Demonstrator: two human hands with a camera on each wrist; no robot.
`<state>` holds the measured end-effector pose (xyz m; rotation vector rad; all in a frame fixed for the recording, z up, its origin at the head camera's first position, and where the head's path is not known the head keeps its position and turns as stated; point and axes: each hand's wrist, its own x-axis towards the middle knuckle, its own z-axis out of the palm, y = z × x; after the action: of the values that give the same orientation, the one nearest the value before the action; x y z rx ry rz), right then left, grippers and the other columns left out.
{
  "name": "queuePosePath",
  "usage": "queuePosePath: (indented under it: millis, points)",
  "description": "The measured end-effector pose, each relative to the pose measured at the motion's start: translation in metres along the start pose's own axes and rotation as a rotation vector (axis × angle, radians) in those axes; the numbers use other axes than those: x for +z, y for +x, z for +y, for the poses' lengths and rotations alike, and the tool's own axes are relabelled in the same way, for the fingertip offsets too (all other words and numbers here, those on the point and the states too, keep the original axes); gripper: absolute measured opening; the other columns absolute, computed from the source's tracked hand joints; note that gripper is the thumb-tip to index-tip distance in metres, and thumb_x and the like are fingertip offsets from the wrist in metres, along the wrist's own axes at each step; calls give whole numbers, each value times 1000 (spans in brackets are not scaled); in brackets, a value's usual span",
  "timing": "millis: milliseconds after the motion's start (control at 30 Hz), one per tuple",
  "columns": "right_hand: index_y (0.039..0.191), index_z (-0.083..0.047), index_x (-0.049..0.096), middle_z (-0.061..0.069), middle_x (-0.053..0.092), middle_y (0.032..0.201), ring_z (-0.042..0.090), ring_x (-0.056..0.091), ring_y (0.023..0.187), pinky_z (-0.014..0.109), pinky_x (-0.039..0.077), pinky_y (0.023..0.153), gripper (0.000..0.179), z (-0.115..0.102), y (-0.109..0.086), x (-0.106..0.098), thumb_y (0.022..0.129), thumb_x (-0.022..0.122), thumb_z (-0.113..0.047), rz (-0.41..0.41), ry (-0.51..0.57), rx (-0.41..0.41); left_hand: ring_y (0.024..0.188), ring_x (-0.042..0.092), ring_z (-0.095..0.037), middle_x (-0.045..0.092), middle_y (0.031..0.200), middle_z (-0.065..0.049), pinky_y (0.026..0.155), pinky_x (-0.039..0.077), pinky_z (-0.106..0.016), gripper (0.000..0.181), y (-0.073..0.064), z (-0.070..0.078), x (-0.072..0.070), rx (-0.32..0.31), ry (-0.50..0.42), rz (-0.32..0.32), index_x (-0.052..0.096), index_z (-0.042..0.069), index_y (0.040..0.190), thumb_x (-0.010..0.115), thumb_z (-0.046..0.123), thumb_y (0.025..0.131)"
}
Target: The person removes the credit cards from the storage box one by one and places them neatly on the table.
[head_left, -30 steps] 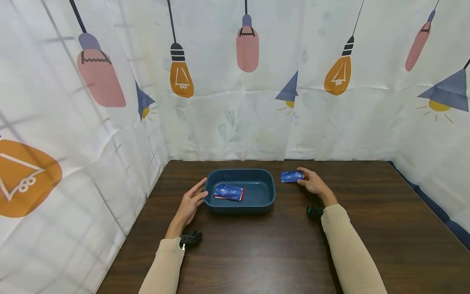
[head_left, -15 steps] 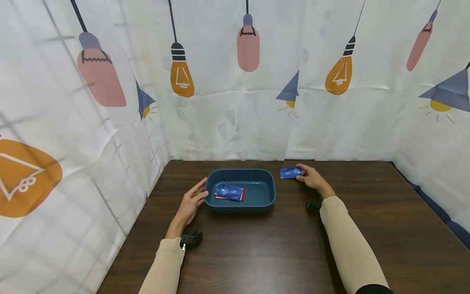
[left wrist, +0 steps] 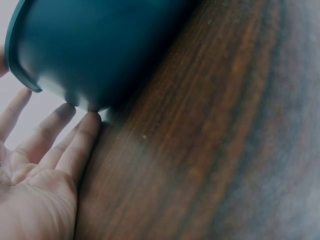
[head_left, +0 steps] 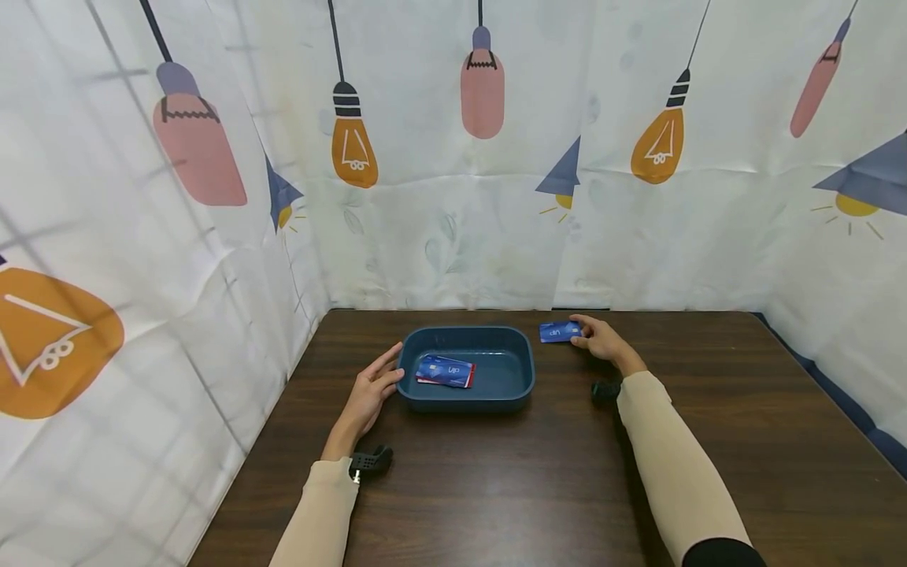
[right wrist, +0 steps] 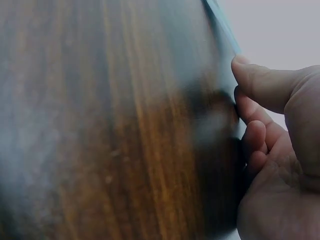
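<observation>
A blue card (head_left: 556,331) marked "VIP" lies flat or just above the table, right of a dark teal rectangular tray. My right hand (head_left: 597,339) pinches its right end between thumb and fingers. In the right wrist view the thumb (right wrist: 260,82) meets the card's thin pale edge (right wrist: 223,24), and the other fingers curl below. Inside the tray (head_left: 506,400), towards its left, more cards (head_left: 445,370) lie stacked, blue on top with red and white edges below. My left hand (head_left: 367,398) touches the tray's left side with its fingers extended, fingertips against the wall (left wrist: 85,55).
The dark wood-grain table (head_left: 496,488) stretches to a white curtain (head_left: 453,228) printed with lamps, at the back and sides. Both wrists carry dark straps with small devices. A dark blue fabric edge (head_left: 836,386) runs along the table's right side.
My right hand has shifted slightly away from me with the card, mostly in the first half second. The left hand, tray and stacked cards stay put; the head view drifts a little.
</observation>
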<state>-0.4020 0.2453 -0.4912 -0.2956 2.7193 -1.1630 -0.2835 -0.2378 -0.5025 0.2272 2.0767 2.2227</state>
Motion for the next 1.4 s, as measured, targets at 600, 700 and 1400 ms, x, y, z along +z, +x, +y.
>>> queuePosePath:
  millis: [600,700,1400]
  points:
    - [155,-2,40,10,49,95,22,46,82,33,37,72,56,-4,5,3,104,59,-12,0,-23,21,150,38,-28,37,165,-10,106,50,-29,59,0,0,0,4,11,0,40,20,159,59,17,104]
    - [155,-1,39,11,48,95,22,45,80,33,37,71,55,-7,4,3,104,59,-12,-1,-34,31,150,38,-29,37,165,-10,104,51,-27,58,0,0,0,5,7,-2,39,20,159,58,16,105]
    - [156,-3,39,17,49,104,26,45,88,36,36,75,56,-12,8,1,104,59,-15,-33,-79,79,148,40,-33,40,162,-14,99,53,-23,58,0,0,0,10,-7,-3,40,19,159,59,16,104]
